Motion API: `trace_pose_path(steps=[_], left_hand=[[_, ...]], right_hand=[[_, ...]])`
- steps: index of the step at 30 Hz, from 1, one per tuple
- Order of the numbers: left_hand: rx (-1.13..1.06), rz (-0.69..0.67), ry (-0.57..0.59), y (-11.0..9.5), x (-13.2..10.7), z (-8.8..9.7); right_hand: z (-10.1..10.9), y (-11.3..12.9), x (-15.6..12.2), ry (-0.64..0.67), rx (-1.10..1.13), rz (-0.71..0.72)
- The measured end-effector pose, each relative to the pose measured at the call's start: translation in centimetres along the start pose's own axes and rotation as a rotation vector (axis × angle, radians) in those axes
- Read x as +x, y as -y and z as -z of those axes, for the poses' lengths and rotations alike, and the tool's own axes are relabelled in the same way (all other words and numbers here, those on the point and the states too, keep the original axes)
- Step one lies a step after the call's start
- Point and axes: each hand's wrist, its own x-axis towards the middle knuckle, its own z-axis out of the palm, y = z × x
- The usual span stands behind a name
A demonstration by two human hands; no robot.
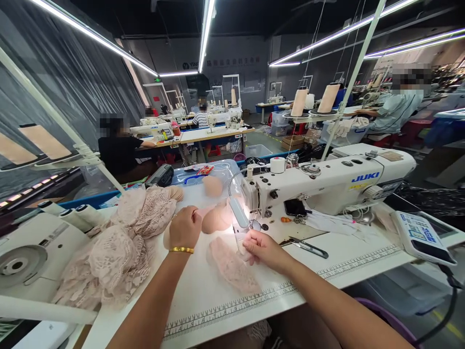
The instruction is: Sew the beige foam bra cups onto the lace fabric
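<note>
My left hand (186, 227), with a gold bracelet at the wrist, is curled closed over a beige bra cup (214, 219) on the white sewing table (337, 264). My right hand (262, 248) is closed in a pinch on the edge of a pink lace piece (232, 265), right under the needle area of the white JUKI sewing machine (327, 182). The lace lies flat between my two forearms. The machine's lamp lights the spot.
A heap of pink lace (119, 247) lies at the left beside another machine (32, 254). Thread snips (308, 247) and a phone (295, 207) lie by the JUKI machine. A control panel (421, 237) sits right. A clear bin (214, 177) stands behind. Other workers sit farther back.
</note>
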Motion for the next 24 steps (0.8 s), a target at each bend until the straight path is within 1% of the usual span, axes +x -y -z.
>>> trace_pose_path(steps=[2, 3, 6, 8, 9, 11, 14, 16, 17, 18, 19, 20, 21, 22, 23, 24], left_hand=[[-0.067, 0.013, 0.020, -0.5, -1.1, 1.7], [-0.117, 0.006, 0.066, -0.9, -1.9, 2.5], [-0.338, -0.025, 0.303, -2.3, -5.1, 3.9], [-0.449, -0.032, 0.435, -3.2, -7.1, 4.1], [-0.466, -0.035, 0.474, -3.5, -7.8, 4.0], [-0.420, -0.053, 0.504, -3.9, -8.6, 3.4], [-0.272, -0.094, 0.514, -4.0, -8.6, 2.4], [-0.227, -0.184, 0.486, -4.2, -8.2, 2.0], [-0.242, -0.261, 0.479, -4.3, -7.9, 1.9], [-0.273, -0.352, 0.491, -4.5, -7.6, 1.9], [-0.310, -0.445, 0.528, -4.8, -7.3, 2.0], [-0.331, -0.523, 0.591, -5.0, -6.9, 2.1], [-0.329, -0.570, 0.667, -5.1, -6.6, 2.4], [-0.306, -0.582, 0.735, -5.2, -6.2, 2.6], [-0.274, -0.567, 0.770, -5.1, -5.8, 2.9], [-0.244, -0.541, 0.760, -4.9, -5.5, 3.2]], right_hand=[[0.0, 0.3, -0.2, 0.001, 0.029, 0.003], [0.1, 0.4, -0.3, 0.001, 0.043, 0.005], [0.3, 0.9, -0.9, -0.004, 0.070, 0.005], [0.5, 1.2, -1.2, -0.008, 0.083, 0.005], [0.6, 1.3, -1.4, -0.006, 0.091, 0.006], [0.7, 1.4, -1.7, 0.004, 0.093, 0.019], [0.4, 1.8, -2.3, 0.005, 0.024, 0.044], [0.0, 2.4, -2.9, -0.009, -0.071, 0.055], [-0.3, 2.8, -3.2, -0.005, -0.138, 0.071], [-0.5, 3.3, -3.6, 0.007, -0.218, 0.104], [-0.7, 3.8, -3.9, 0.026, -0.311, 0.158], [-0.9, 4.4, -4.1, 0.047, -0.413, 0.232], [-1.0, 5.0, -4.3, 0.055, -0.519, 0.324], [-1.0, 5.6, -4.4, 0.041, -0.622, 0.428], [-1.1, 6.1, -4.4, 0.000, -0.718, 0.537], [-1.1, 6.5, -4.4, -0.062, -0.807, 0.646]])
